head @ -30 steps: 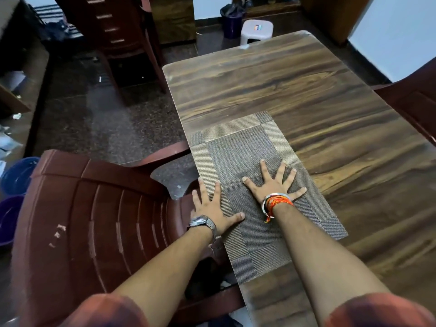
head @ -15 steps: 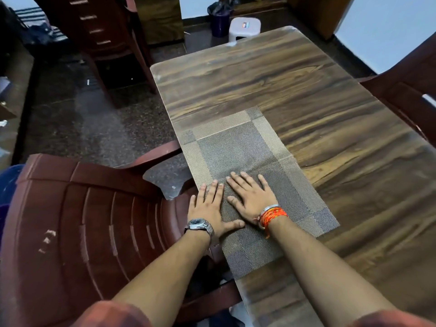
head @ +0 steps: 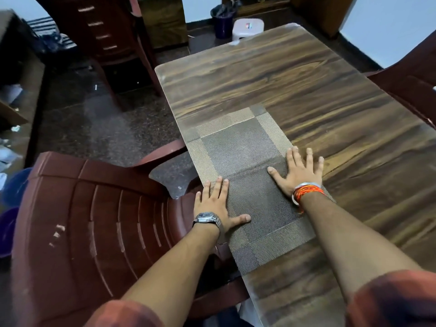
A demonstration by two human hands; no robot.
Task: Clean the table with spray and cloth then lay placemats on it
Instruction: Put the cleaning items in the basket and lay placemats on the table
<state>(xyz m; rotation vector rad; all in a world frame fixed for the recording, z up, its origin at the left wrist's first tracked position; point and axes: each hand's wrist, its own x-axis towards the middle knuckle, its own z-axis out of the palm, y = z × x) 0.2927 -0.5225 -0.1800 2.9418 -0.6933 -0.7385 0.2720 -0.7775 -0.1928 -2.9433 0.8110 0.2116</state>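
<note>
A woven grey and beige placemat (head: 243,156) lies flat along the left edge of the dark wood-grain table (head: 295,79). My left hand (head: 215,204), with a watch on the wrist, presses flat on the mat's left border at the table's edge, fingers straight. On the mat's right border my right hand (head: 298,172), wearing orange threads and a bangle, lies flat with fingers spread, its fingertips reaching onto the bare wood. A faint crease runs across the mat between the hands. No spray bottle or cloth is in view.
A maroon plastic chair (head: 77,220) stands tight against the table's left edge below my left arm. Another maroon chair (head: 410,90) is at the right edge. Beyond the far end are a white stool (head: 247,28), a dark bin (head: 223,22) and a further chair (head: 113,36).
My hands were close together at the mat's middle half a second ago. They have slid apart, the right to the mat's right border, the left staying by the left border.
</note>
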